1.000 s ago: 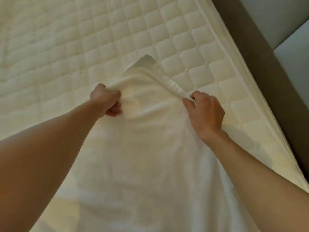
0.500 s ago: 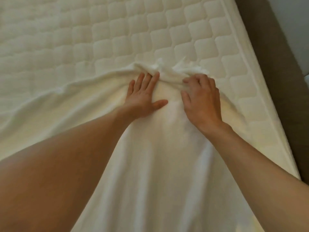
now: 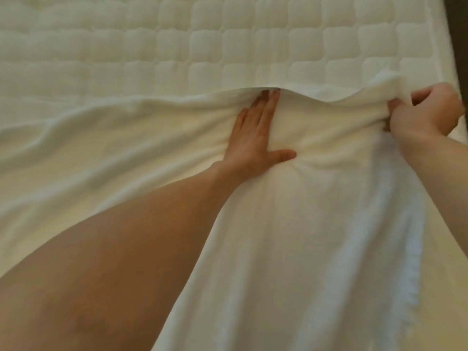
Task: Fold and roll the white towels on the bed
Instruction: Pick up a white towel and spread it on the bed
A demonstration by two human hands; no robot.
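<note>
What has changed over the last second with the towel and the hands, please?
The left hand let go of the far edge of the white terry towel and now presses flat on it. The right hand, still gripping that edge, moved right across the quilted white mattress, pulling the peak flatter. Towel's near part stayed spread.

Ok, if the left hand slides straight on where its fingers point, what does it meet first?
Probably the raised far edge of the white towel: the left hand lies flat on it, fingertips seemingly tucked under that edge. Beyond lies the quilted mattress.
</note>
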